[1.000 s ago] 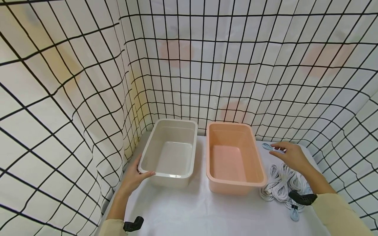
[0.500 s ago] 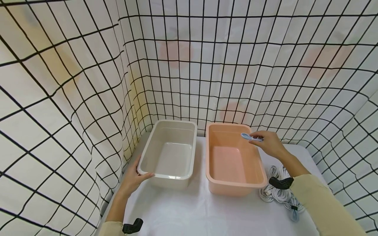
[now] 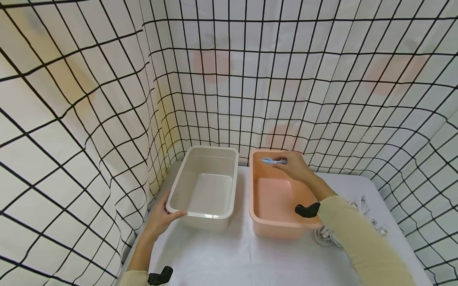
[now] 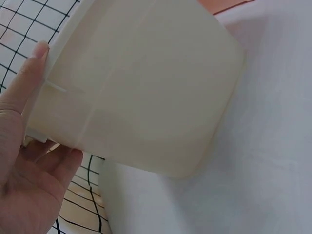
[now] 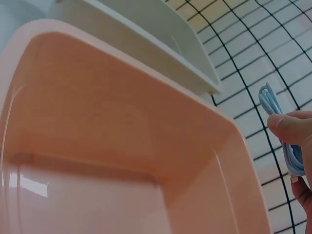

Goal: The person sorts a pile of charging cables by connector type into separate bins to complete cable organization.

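Observation:
My right hand (image 3: 294, 166) pinches a small coiled light-blue cable (image 3: 272, 161) above the far part of the orange bin (image 3: 257, 225). In the right wrist view the blue cable (image 5: 271, 101) pokes out past the thumb, over the bin's far rim. My left hand (image 3: 161, 216) grips the near left corner of the off-white bin (image 3: 211, 222), thumb over the rim. The left wrist view shows its fingers (image 4: 68, 163) under that rim, against the outer wall. Both bins show bare floors inside.
White coiled cables (image 3: 323, 236) lie right of the orange bin, partly hidden under my right sleeve. A black grid net (image 3: 247, 95) over white cloth walls stands behind and at both sides. White cloth covers the table (image 3: 229, 262).
My right hand has carried the blue cable leftward from above the table at the right to over the orange bin. The left hand stays on the off-white bin.

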Tool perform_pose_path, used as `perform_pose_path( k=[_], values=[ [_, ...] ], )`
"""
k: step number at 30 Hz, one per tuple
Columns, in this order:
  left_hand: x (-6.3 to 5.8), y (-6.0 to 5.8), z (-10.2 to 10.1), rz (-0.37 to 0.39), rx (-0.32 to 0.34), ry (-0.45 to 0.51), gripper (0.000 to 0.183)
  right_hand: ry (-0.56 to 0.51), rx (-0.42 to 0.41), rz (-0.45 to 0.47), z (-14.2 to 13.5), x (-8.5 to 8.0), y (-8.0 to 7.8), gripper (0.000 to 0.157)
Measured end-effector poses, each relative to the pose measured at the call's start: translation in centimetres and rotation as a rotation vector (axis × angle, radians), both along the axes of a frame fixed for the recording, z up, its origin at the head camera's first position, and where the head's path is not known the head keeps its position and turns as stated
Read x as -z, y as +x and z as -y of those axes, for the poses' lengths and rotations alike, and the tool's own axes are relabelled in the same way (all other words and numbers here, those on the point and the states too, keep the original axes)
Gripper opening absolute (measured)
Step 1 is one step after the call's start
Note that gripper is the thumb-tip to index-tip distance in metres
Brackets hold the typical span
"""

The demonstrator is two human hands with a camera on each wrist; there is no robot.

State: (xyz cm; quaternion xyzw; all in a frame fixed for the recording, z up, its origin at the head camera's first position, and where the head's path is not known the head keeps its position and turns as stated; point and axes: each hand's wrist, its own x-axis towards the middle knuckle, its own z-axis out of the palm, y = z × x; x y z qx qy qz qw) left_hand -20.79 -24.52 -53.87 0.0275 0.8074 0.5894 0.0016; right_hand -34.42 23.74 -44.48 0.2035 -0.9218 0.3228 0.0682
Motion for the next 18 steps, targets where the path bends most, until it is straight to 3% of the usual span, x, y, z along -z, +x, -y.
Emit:
perform_pose_path(
  k=[10,18],
  values=[
    [-2.1,1.0,-0.6,-0.012,-0.002,-0.021,0.104,-0.048,-0.103,0.055,6.0,-0.7,-2.0,0.02],
    [0.0,0.1,0.0,-0.022,-0.012,-0.036,0.103,-0.06,-0.138,0.071,11.0,-0.5,-3.1,0.02]
  ],
)
